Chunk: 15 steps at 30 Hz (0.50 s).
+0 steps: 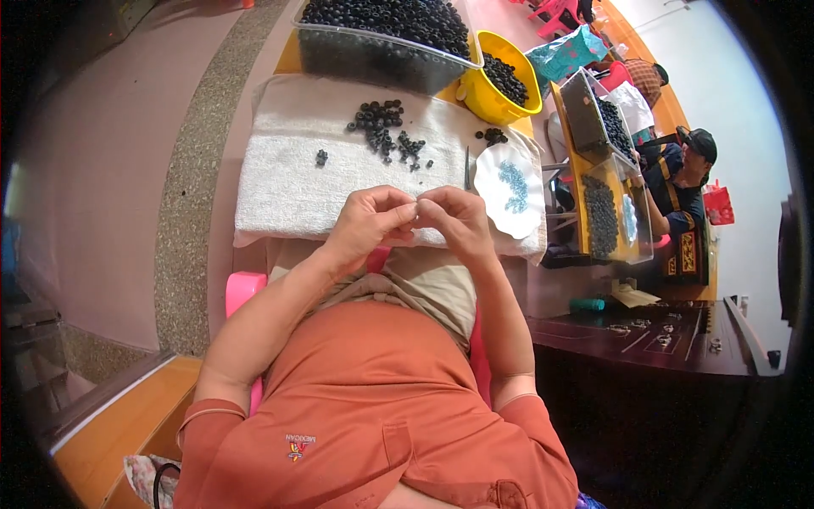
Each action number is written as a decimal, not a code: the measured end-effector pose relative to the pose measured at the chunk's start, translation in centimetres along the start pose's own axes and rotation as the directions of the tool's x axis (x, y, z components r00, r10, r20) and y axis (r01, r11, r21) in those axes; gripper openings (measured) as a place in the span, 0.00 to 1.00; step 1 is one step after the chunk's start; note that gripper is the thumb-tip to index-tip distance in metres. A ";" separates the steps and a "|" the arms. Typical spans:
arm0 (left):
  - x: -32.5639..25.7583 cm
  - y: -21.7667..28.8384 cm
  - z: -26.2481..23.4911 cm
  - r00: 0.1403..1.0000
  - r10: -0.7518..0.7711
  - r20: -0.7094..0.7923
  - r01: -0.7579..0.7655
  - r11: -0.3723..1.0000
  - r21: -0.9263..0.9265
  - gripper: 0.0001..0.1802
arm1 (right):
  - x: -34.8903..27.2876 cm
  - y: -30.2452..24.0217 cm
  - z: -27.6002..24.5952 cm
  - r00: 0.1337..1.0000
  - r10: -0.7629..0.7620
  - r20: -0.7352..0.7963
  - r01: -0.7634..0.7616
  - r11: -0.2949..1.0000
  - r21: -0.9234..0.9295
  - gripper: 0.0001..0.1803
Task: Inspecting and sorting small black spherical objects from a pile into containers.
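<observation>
My left hand (366, 222) and my right hand (459, 222) meet over the near edge of a white towel (284, 170). Thumbs and fingers are pinched together on both; whatever sits between the fingertips is too small or hidden to make out. Beyond them lies a loose pile of small black ring-shaped parts (377, 119), with a small cluster of black parts (321, 158) off to the left. A white scalloped plate (500, 216) holding small light-blue pieces (514, 187) stands beside my right hand. Between plate and pile rests a thin dark pointed tool (467, 168).
A clear plastic bin (373, 53) full of black parts stands at the far edge, beside a yellow bucket (496, 106) of more. To the right, a person in a dark cap (678, 178) sits by another table with clear bins (615, 208). A dark table (627, 339) stands near right.
</observation>
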<state>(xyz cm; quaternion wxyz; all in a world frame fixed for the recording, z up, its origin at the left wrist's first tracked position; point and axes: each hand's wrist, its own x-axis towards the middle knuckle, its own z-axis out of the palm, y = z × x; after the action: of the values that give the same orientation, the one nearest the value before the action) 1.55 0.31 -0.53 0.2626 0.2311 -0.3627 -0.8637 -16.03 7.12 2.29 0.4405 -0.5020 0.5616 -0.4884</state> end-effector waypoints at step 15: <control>0.1 -0.2 0.3 0.975 0.219 0.015 -0.214 0.933 0.288 0.09 | 0.1 1.1 -0.3 1.000 0.009 -0.020 -0.006 0.991 0.135 0.04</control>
<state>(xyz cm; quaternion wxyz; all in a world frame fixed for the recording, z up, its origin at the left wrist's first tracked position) 1.29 0.53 -0.49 0.3231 0.2329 -0.5053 -0.7655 -16.48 7.09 1.23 0.4696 -0.4638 0.5336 -0.5288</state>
